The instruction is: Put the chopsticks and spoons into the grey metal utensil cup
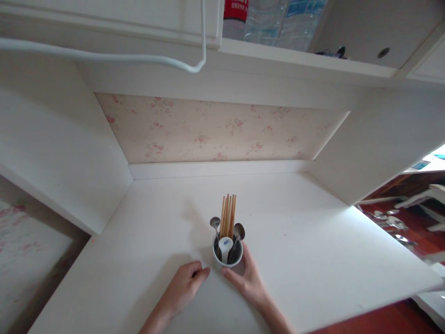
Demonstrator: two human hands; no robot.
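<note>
A round white utensil holder [227, 266] stands upright on the white desk [278, 260]. Several wooden chopsticks [228, 215], a white ceramic spoon [225, 246] with a blue mark, and metal spoons [239, 230] stick up out of it. On the holder's right side my right hand [248, 278] is curled, thumb at the near wall and fingers around the far right. My left hand [187, 283] rests in a loose fist on the desk, left of the holder and apart from it; nothing shows in it.
Floral wallpaper [208, 130] backs the desk, between white side panels. Overhead, a shelf holds plastic water bottles [278, 21]. A white cable [139, 58] hangs across the upper left. Beyond the desk's right edge, a white stool [424, 204] and shiny items stand on the red floor.
</note>
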